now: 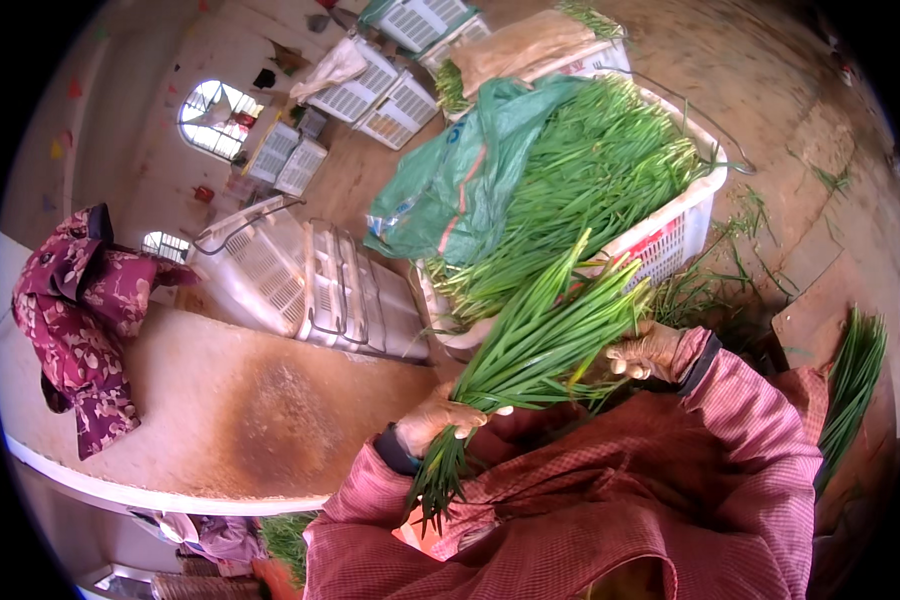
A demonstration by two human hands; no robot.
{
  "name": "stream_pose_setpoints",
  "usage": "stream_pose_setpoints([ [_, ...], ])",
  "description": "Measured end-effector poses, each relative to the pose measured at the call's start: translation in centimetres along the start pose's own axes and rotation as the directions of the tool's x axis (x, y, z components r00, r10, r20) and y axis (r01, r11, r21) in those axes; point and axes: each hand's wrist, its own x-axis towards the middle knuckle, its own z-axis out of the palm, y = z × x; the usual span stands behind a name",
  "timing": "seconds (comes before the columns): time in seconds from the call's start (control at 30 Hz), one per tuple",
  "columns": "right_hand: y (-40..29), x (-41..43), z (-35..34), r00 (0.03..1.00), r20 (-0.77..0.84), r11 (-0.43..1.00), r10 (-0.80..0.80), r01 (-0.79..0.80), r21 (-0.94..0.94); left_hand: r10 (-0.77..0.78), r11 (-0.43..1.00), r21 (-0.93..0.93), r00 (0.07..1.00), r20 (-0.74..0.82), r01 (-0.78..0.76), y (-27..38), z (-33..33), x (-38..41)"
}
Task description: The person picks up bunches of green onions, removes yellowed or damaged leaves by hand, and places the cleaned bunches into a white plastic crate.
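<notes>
My left hand (444,418) is closed around one end of a bundle of long green leafy stalks (536,341), which look like garlic chives; dark leaf tips hang below the fist. My right hand (640,352) is at the bundle's other, paler end, palm partly under the stalks; how firmly it grips is hidden. Just beyond the bundle stands a white plastic crate (671,247) heaped with the same stalks (607,157). A green woven sack (465,172) covers its left side.
Stacked white crates (360,292) with wire handles stand left of the full crate. A pale ledge (195,420) with a floral garment (90,300) runs along the left. Loose stalks (742,262) litter the floor; another bundle (855,390) lies at right. More crates (397,109) stand farther back.
</notes>
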Motion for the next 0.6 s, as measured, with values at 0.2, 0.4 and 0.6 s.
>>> stream_pose_setpoints([
  [0.2,-1.7,-1.5,-5.4,0.895,-0.381,0.973,-0.232,0.218,-0.081,-0.034,0.993,-0.111,0.999,0.038,0.038,1.3,0.2,-0.2],
  [0.4,0.4,-1.0,-6.3,0.931,-0.362,0.995,-0.035,0.067,0.077,-0.091,0.991,-0.095,0.996,0.014,0.092,1.7,1.2,0.0],
  [0.6,1.9,1.5,-0.2,0.945,0.293,0.903,-0.144,0.005,0.429,-0.026,0.993,-0.114,1.0,-0.001,0.026,1.2,2.7,0.3],
])
